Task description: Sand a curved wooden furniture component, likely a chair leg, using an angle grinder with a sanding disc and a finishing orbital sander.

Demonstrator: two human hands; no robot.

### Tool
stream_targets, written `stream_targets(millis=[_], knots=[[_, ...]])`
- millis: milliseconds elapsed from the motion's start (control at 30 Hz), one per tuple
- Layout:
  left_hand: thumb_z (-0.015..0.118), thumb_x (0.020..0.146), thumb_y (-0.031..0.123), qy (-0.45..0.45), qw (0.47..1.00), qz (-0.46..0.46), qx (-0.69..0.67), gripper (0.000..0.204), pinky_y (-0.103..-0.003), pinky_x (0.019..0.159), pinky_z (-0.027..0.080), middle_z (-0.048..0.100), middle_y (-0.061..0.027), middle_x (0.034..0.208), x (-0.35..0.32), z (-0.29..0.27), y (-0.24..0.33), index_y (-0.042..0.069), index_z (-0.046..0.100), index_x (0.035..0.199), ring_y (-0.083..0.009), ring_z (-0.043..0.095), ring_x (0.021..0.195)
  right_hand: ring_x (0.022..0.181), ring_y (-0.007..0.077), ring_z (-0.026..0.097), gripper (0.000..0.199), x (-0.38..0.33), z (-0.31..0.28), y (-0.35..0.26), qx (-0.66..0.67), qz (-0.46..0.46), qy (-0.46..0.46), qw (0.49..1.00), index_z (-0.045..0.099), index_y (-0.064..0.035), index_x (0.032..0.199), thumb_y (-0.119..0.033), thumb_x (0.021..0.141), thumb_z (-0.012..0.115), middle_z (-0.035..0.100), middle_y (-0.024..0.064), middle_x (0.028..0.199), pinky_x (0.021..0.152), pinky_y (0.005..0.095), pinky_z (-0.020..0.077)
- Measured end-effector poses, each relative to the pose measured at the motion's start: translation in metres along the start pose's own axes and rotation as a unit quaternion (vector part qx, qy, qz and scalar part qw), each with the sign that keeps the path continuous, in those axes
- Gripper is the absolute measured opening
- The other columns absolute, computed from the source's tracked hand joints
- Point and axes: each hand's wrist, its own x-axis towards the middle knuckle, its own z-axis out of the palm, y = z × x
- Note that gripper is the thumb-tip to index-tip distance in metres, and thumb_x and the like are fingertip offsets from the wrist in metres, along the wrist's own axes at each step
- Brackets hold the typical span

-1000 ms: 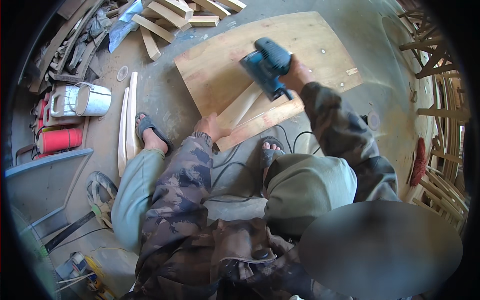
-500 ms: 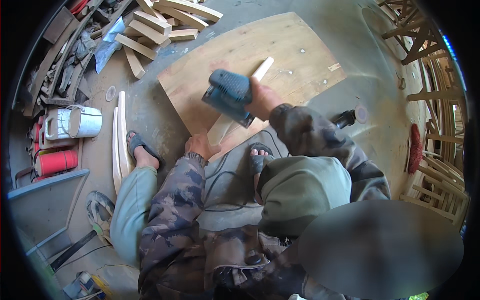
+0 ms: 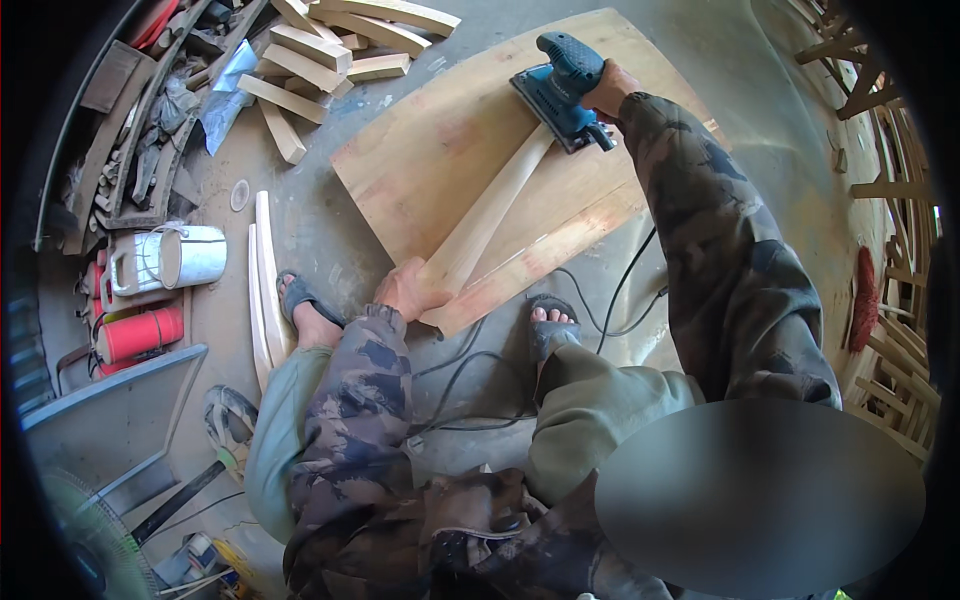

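My right hand (image 3: 610, 92) is wrapped round the grip of a blue electric sander (image 3: 565, 75). The sander's flat pad rests at the far end of a long, tapered wooden piece (image 3: 490, 215) and covers that end. Lying slantwise, the piece has its wide end towards me, where my left hand (image 3: 405, 288) is closed on it, fingers over its side. Beneath it all is a large plywood board (image 3: 400, 155), with a narrow strip of wood (image 3: 555, 262) along its near right edge.
Cut wooden blocks (image 3: 310, 60) are heaped at the far left. Two curved wooden pieces (image 3: 268, 280) lie beside my left foot, near a metal pail (image 3: 193, 256) and a red container (image 3: 140, 333). A black cord (image 3: 625, 290) loops round my right foot. Timber racks (image 3: 890, 190) stand on the right.
The sander in my right hand has moved away from me and to the right, onto the far part of the wooden piece, baring its middle. My left hand keeps its hold on the wide end.
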Motion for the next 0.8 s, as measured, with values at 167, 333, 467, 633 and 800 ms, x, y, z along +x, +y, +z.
stream_targets(millis=[167, 333, 467, 633, 800], knots=[[0.083, 0.063, 0.042, 0.099, 0.994, 0.04, 0.022, 0.069, -0.044, 0.089, 0.047, 0.06, -0.0197, 0.112, -0.006, 0.018, -0.017, 0.005, 0.058, 0.116, -0.0362, 0.059, 0.106, 0.054, 0.0226, 0.066, 0.05, -0.031, 0.021, -0.031, -0.01, -0.076, -0.039, 0.996, 0.052, 0.0001, 0.107, -0.011, 0.064, 0.073, 0.065, 0.0158, 0.075, 0.044, 0.0343, 0.0539], [0.085, 0.059, 0.045, 0.109, 0.986, -0.057, 0.111, 0.08, -0.042, 0.092, 0.046, 0.057, -0.0233, 0.115, -0.018, 0.017, 0.011, 0.003, 0.055, 0.12, -0.0373, 0.055, 0.111, 0.086, 0.0413, 0.066, 0.045, -0.085, 0.067, -0.048, -0.046, -0.191, 0.01, 0.98, 0.052, -0.0022, 0.104, -0.014, 0.065, 0.07, 0.066, 0.025, 0.086, 0.073, 0.0465, 0.0542], [0.085, 0.054, 0.048, 0.109, 0.992, 0.014, 0.069, 0.09, -0.044, 0.095, 0.044, 0.056, -0.026, 0.115, 0.006, 0.031, -0.016, 0.002, 0.051, 0.122, -0.0389, 0.054, 0.112, 0.091, 0.0443, 0.063, 0.047, -0.139, 0.081, -0.058, -0.01, -0.188, -0.044, 0.981, 0.045, -0.0014, 0.107, -0.016, 0.068, 0.066, 0.064, 0.028, 0.091, 0.078, 0.0492, 0.0509], [0.084, 0.058, 0.044, 0.027, 0.998, 0.026, 0.055, 0.093, -0.043, 0.099, 0.044, 0.049, -0.0253, 0.126, -0.026, 0.063, -0.03, 0.0, 0.043, 0.129, -0.0384, 0.051, 0.118, 0.1, 0.0444, 0.06, 0.061, -0.192, 0.088, -0.047, 0.001, -0.225, -0.117, 0.967, 0.042, -0.0007, 0.118, -0.023, 0.069, 0.07, 0.063, 0.0295, 0.099, 0.084, 0.0483, 0.0488], [0.083, 0.061, 0.041, 0.084, 0.995, 0.016, 0.055, 0.087, -0.043, 0.1, 0.043, 0.049, -0.025, 0.126, -0.045, 0.073, -0.006, -0.001, 0.045, 0.128, -0.0382, 0.05, 0.118, 0.101, 0.0431, 0.061, 0.067, -0.232, 0.073, -0.007, 0.003, -0.205, -0.089, 0.975, 0.042, -0.0004, 0.123, -0.025, 0.069, 0.072, 0.063, 0.0286, 0.102, 0.086, 0.0472, 0.0486]])
